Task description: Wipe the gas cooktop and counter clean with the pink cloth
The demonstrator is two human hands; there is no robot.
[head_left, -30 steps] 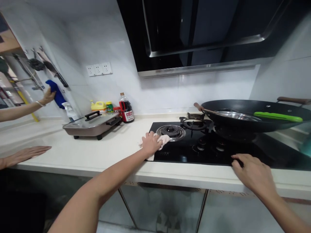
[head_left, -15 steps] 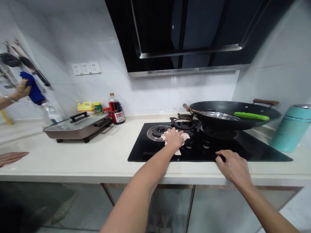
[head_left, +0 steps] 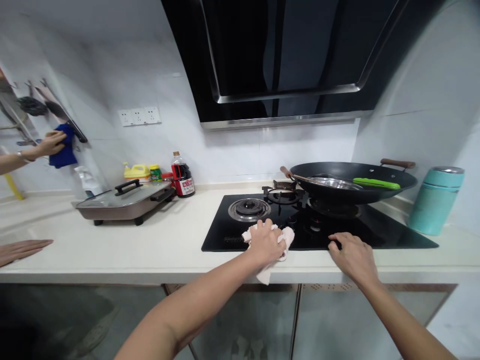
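Note:
My left hand (head_left: 265, 242) presses a pale pink cloth (head_left: 288, 239) onto the front edge of the black glass gas stove (head_left: 221, 235). One corner of the cloth hangs down over the counter edge. Just behind that hand is the left burner (head_left: 249, 209), its ring bare of any pot support. My right hand (head_left: 353, 256) rests on the stove's front edge with fingers bent and loosely apart, holding nothing that shows. Between the hands sit the control knobs (head_left: 315, 224), one partly covered by the cloth. A large black wok (head_left: 330, 192) stands on the right burner.
In the wok lie a metal bowl and a green-handled tool (head_left: 377, 183). A turquoise flask (head_left: 435, 202) stands at right. Leftward are a lidded electric pan (head_left: 123, 205) and a sauce bottle (head_left: 183, 177). Another person's hand (head_left: 50, 144) holds a blue cloth (head_left: 64, 150). The range hood (head_left: 277, 107) overhangs.
My left hand has pulled the cloth from beside the left burner toward the front edge. My right hand stays in place. The other person's blue cloth has moved slightly down the wall.

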